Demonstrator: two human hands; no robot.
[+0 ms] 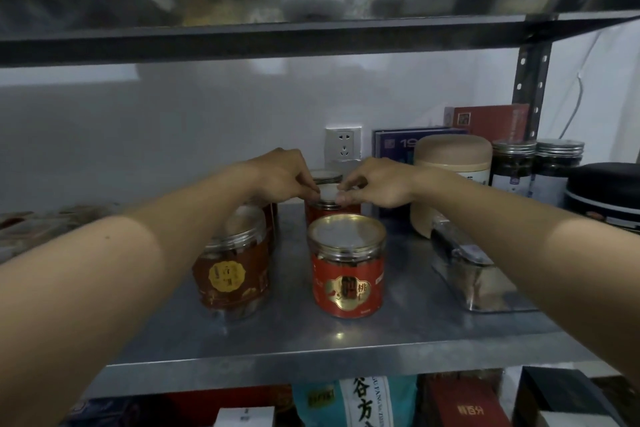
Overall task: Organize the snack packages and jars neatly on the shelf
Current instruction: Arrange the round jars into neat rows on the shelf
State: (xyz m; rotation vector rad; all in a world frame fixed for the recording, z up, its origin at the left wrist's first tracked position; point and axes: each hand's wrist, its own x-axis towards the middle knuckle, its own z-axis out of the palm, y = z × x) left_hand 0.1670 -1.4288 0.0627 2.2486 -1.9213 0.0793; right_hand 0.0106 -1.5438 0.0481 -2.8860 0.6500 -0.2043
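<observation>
Your left hand [287, 177] and right hand [377, 184] both pinch the lid rim of the middle red jar [330, 210], fingertips curled onto it from either side. That jar stands mid-shelf in a file of three, with a rear jar [325, 177] just behind it and the front red jar [348, 267] just before it. Left of the file stand two brown jars [235, 267], one behind the other, under your left forearm. To your right on the shelf [311, 340] are one beige canister [453, 163], two dark jars [512, 166] and one clear packet [467, 270] lying flat.
</observation>
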